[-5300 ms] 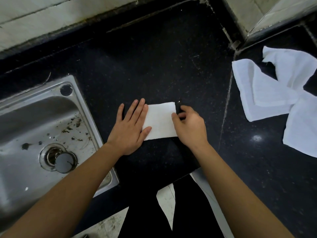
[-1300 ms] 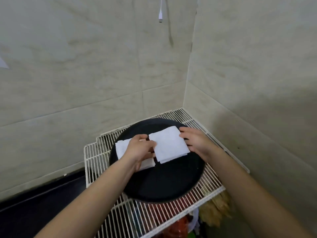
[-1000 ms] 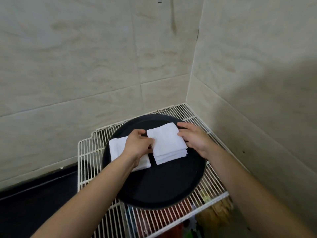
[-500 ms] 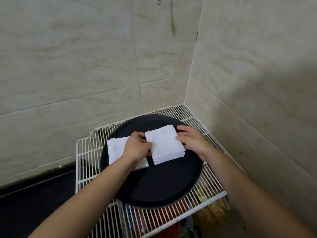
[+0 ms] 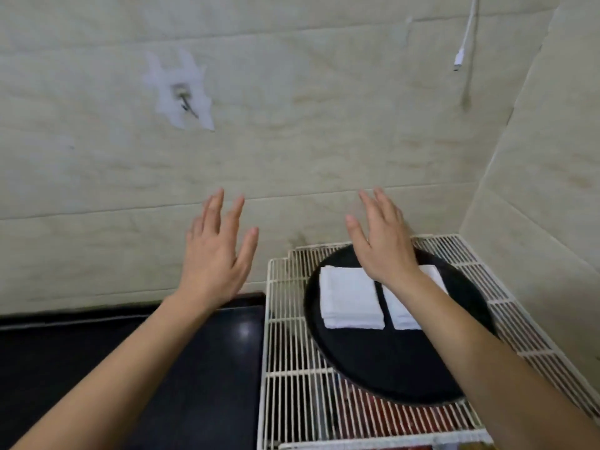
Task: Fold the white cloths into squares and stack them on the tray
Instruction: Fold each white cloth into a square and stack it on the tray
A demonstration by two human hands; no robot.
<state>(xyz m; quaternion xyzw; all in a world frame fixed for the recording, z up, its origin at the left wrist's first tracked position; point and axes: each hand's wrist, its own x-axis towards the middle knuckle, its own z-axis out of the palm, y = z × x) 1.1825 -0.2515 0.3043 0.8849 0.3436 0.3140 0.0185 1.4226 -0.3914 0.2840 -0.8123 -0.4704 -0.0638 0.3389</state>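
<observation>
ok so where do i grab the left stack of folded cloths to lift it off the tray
Probably its near edge, coming from your side: bare tray lies in front of the left stack, while the right stack sits close beside it. Reach under all the layers and clamp from above, so the flat pile lifts as one.

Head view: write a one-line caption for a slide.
Left hand and right hand open and empty; folded white cloths in two piles on the black tray, atop a wire rack.
</observation>
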